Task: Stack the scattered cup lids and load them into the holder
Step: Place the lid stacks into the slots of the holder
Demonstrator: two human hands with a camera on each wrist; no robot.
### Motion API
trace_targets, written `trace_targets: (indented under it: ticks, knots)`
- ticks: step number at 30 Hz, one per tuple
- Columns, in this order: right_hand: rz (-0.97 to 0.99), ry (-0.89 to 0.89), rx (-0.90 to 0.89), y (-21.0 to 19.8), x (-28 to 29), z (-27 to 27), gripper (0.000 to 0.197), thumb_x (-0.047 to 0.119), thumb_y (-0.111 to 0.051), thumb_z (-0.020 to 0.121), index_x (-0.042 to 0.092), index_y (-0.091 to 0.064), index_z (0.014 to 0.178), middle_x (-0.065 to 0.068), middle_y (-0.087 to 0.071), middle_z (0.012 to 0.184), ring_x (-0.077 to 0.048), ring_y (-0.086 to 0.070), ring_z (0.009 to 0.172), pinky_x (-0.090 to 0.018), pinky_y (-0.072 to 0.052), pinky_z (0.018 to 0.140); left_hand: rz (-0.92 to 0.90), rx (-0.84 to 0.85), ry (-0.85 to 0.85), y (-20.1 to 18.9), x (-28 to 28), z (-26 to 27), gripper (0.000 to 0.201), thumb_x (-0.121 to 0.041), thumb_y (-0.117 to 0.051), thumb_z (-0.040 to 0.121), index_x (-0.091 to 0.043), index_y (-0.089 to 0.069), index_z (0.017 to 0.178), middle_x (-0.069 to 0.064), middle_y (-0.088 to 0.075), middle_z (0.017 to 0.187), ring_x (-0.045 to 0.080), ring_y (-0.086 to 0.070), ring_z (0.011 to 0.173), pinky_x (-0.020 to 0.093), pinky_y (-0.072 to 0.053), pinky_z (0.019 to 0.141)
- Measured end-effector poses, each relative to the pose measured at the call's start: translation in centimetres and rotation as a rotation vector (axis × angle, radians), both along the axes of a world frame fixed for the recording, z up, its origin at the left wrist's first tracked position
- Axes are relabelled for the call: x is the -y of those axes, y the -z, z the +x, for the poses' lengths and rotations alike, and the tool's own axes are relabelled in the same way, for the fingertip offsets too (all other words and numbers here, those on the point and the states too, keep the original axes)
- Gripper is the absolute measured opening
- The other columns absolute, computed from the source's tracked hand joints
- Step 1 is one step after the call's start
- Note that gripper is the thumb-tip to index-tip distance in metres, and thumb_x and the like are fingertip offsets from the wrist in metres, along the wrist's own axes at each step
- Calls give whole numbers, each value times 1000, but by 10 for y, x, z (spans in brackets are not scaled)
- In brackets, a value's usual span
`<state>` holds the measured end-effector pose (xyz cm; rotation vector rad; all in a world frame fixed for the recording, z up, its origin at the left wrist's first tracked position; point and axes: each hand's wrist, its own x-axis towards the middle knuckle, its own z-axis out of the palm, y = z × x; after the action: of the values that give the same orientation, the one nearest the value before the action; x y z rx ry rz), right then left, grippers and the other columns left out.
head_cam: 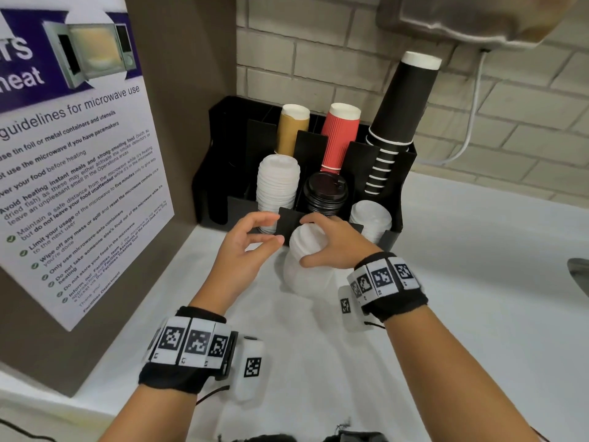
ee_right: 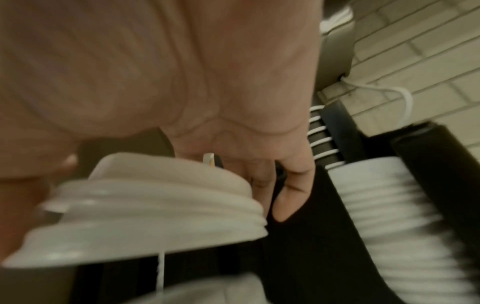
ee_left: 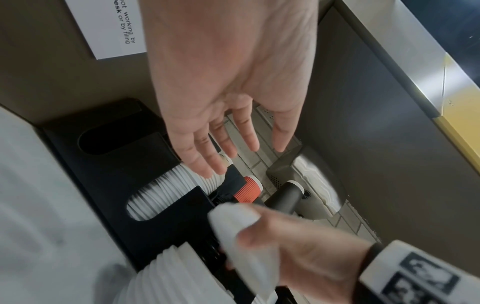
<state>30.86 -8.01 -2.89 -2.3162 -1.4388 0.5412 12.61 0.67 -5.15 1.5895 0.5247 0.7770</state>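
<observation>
Right hand point(head_cam: 331, 240) grips a short stack of white lids point(head_cam: 302, 263) from above, fingers curled over its top and thumb on the near side; the stack sits directly in front of the black holder point(head_cam: 398, 173), at the front lip of it, with its long axis roughly upright and leaning a little toward the holder. Whether the stack's base rests on the white tabletop point(head_cam: 478, 314) or is just clear of it cannot be told; motion blur hides the bottom edge. Left hand point(head_cam: 251, 244) is empty, fingers loosely spread and relaxed, just to the left of the stack and not touching it. The right hand is therefore the one carrying; the left is near enough to steady. Holder contents, front row: tall column of white lids point(head_cam: 277, 189) in the left slot, black lids point(head_cam: 325, 193) in the middle slot, a lower pile of white lids point(head_cam: 369, 218) in the right slot. Back row: tan cup point(head_cam: 291, 129), red ribbed cups point(head_cam: 338, 135), and a tall nest of black cups point(head_cam: 401, 110). Judgement: the held stack lies between the middle and right front slots; the right slot, being the less full white pile, looks the likelier target, up and slightly rightward. Risk: loose grip could fan the lids.
</observation>
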Motion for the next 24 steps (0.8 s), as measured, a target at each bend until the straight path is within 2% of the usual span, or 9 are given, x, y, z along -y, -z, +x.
trace_targets:
  ticks: [2,3,6,9,12,15,18,21,24]
  knots:
    - [177,12,-111,-10,8,-4,71,34,-80,71,34,-43,132,2,-51,124,-18,-47,118,-27,-40,92,-16,-11,47,-2,3,0,48,-24,-77,79,-40,-57,120,-10,-57,125,7,-62,108,21,-51,85]
    - [259,17,-212,-15,13,-9,68,33,-80,72,37,-45,130,7,-54,121,-15,-50,115,-26,-43,90,-27,-17,95,-2,5,0,61,-30,-81,74,-40,-53,127,-10,-55,129,6,-60,113,21,-52,86]
    - [429,-18,-542,-25,26,-31,64,36,-79,69,43,-50,125,4,-61,113,-16,-61,106,-28,-53,89,-44,2,220,-1,11,4,89,-30,-87,67,-43,-40,141,-10,-50,139,7,-56,122,32,-52,95]
    - [507,-67,-689,-27,36,-43,67,35,-77,67,38,-51,129,-6,-63,118,-20,-63,109,-36,-51,97,-63,48,283,-2,14,6,94,-31,-88,64,-47,-38,142,-14,-52,139,9,-58,121,32,-54,93]
    - [508,-84,-703,-27,44,-42,68,24,-78,73,34,-47,133,-4,-63,124,-20,-60,116,-44,-46,103,-50,70,302,-3,16,4,87,-33,-86,63,-48,-43,137,-17,-56,131,12,-60,118,33,-56,88]
    - [523,-54,-695,-29,50,-39,68,26,-81,70,35,-50,130,-1,-63,124,-19,-60,115,-47,-45,103,-51,91,282,-6,19,4,86,-32,-86,60,-45,-45,134,-20,-58,124,12,-60,117,34,-57,86]
    - [533,-40,-673,-30,52,-39,68,31,-83,64,36,-54,126,4,-64,121,-15,-61,114,-43,-49,100,-42,92,273,-8,22,5,88,-32,-86,58,-43,-45,136,-22,-58,123,13,-60,118,37,-57,88]
    - [531,-51,-646,-30,56,-41,68,26,-84,66,35,-55,127,9,-64,120,-11,-60,113,-39,-50,99,-31,79,282,-11,25,6,90,-31,-86,56,-42,-46,136,-26,-57,120,12,-60,116,39,-57,90]
    - [553,-34,-654,-30,59,-41,67,21,-83,66,35,-55,126,7,-63,120,-12,-61,112,-40,-51,98,-37,81,289,-13,27,7,91,-30,-87,56,-41,-46,136,-26,-57,121,11,-61,115,37,-57,90]
